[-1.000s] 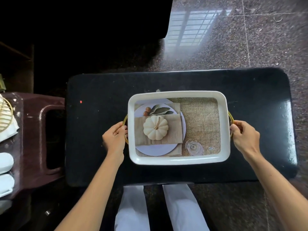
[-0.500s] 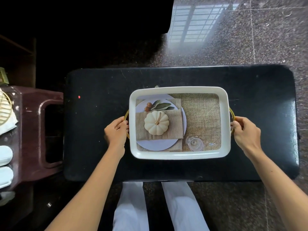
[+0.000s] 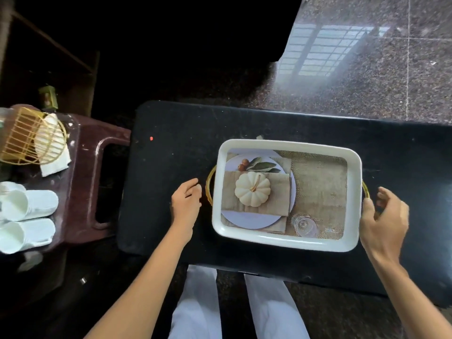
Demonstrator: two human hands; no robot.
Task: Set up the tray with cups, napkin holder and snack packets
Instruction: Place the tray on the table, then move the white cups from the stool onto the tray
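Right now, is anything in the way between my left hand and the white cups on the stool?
Nothing visible does. Between the left hand and the cups, lying on their sides on the maroon stool, are only bare black table and the stool's handle slot.

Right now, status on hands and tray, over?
Open: left hand, right hand, flanking tray, gripping nothing. Tray flat on black table. On stool at left: cups, napkin holder. Nothing seen in between.

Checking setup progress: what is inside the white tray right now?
The tray holds no loose items; its floor shows what looks like a printed picture: pumpkin, plate, burlap, glass. Cups and napkin holder lie outside, on the stool. Nothing covers the floor.
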